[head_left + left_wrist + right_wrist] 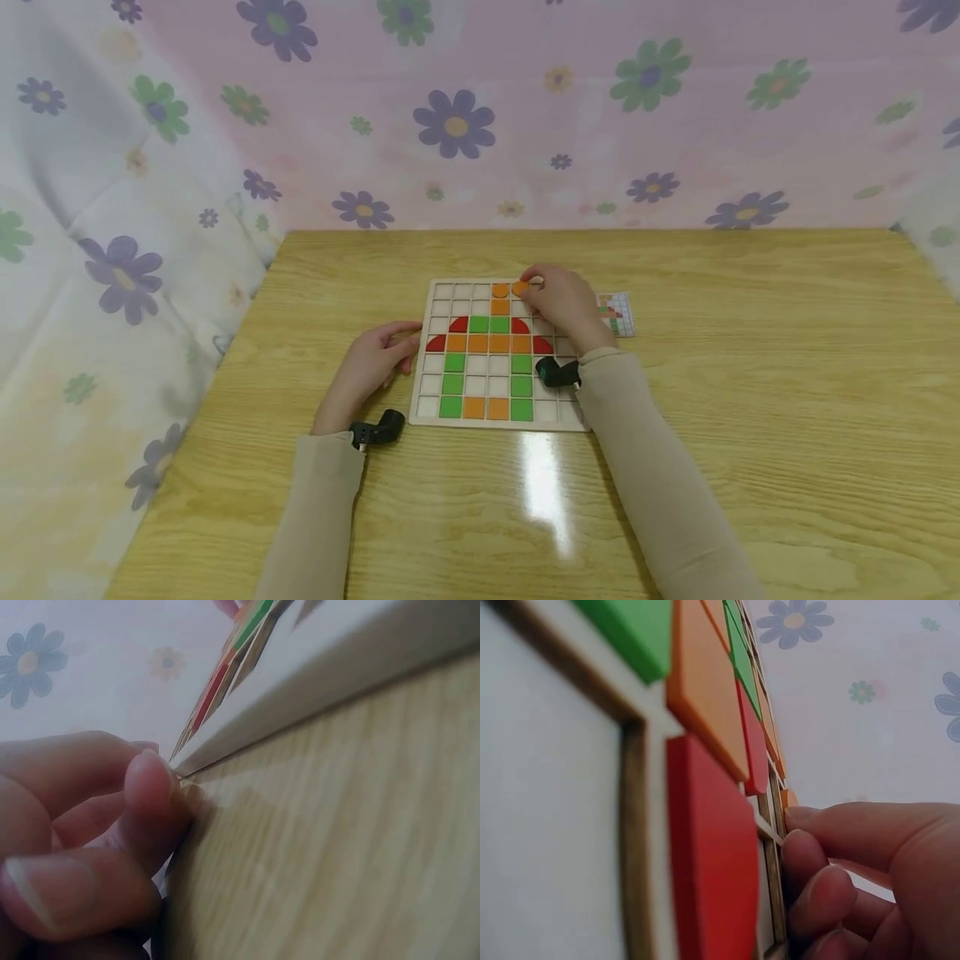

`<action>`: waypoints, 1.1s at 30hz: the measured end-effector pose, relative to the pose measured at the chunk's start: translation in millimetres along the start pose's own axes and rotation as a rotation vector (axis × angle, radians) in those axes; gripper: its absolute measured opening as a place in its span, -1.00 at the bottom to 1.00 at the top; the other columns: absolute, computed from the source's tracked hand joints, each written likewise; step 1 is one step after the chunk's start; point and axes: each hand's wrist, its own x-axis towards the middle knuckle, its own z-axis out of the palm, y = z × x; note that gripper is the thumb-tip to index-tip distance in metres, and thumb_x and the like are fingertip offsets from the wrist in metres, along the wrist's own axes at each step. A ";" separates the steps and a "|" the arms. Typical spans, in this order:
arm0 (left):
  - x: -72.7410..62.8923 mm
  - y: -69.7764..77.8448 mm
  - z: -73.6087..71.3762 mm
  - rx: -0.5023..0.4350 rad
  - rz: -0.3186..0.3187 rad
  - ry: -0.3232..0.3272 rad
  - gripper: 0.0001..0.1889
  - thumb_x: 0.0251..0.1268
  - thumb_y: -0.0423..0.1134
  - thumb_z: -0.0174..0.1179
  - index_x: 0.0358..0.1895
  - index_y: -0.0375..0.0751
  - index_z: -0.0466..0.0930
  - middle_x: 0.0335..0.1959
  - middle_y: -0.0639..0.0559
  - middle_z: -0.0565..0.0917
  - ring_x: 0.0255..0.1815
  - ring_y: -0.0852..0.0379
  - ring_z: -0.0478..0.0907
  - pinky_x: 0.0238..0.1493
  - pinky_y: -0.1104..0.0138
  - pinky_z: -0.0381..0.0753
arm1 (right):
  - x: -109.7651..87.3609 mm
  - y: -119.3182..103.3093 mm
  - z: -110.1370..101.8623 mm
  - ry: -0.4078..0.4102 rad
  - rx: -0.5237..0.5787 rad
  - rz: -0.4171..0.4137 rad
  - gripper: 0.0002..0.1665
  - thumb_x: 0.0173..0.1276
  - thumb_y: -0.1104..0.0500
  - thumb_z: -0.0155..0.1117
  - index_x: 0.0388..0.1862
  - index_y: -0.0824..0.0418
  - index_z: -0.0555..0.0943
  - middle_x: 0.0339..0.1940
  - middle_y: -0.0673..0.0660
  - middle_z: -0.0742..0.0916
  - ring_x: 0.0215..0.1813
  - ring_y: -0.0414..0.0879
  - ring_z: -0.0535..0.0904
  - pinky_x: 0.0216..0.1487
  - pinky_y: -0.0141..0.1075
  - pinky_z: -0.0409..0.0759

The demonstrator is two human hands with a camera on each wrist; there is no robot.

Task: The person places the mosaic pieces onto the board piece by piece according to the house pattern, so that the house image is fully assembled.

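Observation:
A wooden grid board [476, 364] lies on the table, with green, orange and red tiles in some of its squares. At its far edge my right hand [564, 302] pinches an orange round tile [519, 288] over the top row. Just left of that is another orange round tile [500, 291], above an orange square tile [500, 307]. In the right wrist view, the right fingertips [804, 817] meet the orange piece, mostly hidden behind them. My left hand [369, 367] rests by the board's left edge, fingers loosely bent, fingertips [154, 780] right at its corner.
A small pattern card [618, 315] with a coloured grid picture lies right of the board, partly behind the right hand. Wood-grain table [750, 400] surrounds the board. A flowered cloth [525, 108] hangs behind the table's far edge, another along the left.

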 end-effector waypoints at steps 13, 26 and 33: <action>12.0 5.9 10.6 -0.006 0.046 -0.050 -0.60 0.22 0.10 0.04 0.11 0.13 0.44 -0.62 -0.08 0.55 -0.87 0.14 0.22 -0.83 0.29 0.27 | -7.6 19.5 -6.9 0.061 0.017 0.023 -0.66 0.31 0.00 0.01 0.03 -0.05 0.53 -0.51 -0.01 0.65 -0.58 -0.07 0.47 -0.52 -0.26 0.35; 15.7 4.2 3.7 -0.015 0.057 -0.069 -0.59 0.23 0.10 0.03 0.13 0.12 0.43 -0.60 -0.10 0.54 -0.85 0.13 0.25 -0.81 0.29 0.29 | -10.7 19.9 -12.3 0.002 0.130 -0.010 -0.66 0.32 -0.05 0.02 0.03 -0.04 0.51 -0.49 0.03 0.64 -0.55 -0.04 0.47 -0.37 -0.23 0.39; 9.1 5.8 -16.3 -0.180 0.034 -0.094 -0.59 0.30 -0.06 0.01 0.18 -0.06 0.40 -0.56 -0.22 0.50 -0.76 0.09 0.36 -0.73 0.31 0.42 | -22.8 12.6 -20.3 -0.123 0.244 -0.112 -0.62 0.34 0.00 0.04 0.10 0.04 0.48 -0.38 0.10 0.63 -0.41 -0.03 0.52 -0.32 -0.22 0.50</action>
